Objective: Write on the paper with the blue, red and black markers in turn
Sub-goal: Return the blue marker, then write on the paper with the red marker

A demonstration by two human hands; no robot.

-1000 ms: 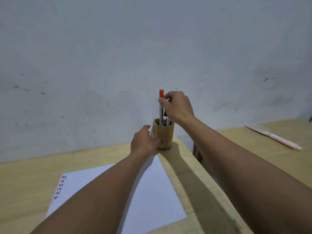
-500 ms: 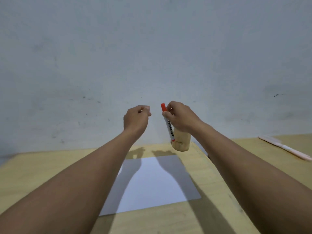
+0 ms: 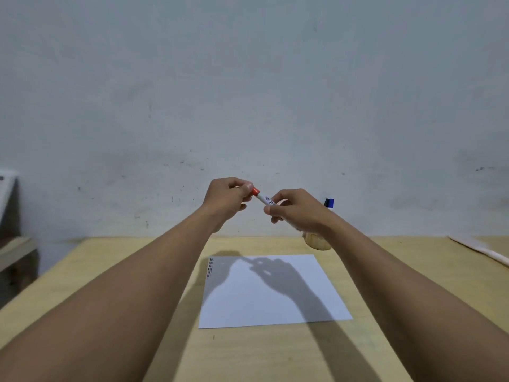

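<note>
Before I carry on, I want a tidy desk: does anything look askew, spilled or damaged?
Nothing stands out. The paper lies flat on the table, with only small marks at its upper left corner. Both hands hold the red marker above it, and the wooden holder behind the right hand looks upright.

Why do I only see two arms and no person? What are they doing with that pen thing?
The camera sits on the person's head and looks forward and down, so you see only their own arms, as if through their eyes. There is no machine here, just bare hands.

The right hand holds the white body of a red marker. The left hand pinches its red cap, probably to pull it off, though it looks like it is on.

Below lies a wooden table with a white sheet of paper; a few small marks sit near its far left corner. Behind the right hand stands a wooden cup with a blue marker poking up. The hands cast a shadow on the paper.
</note>
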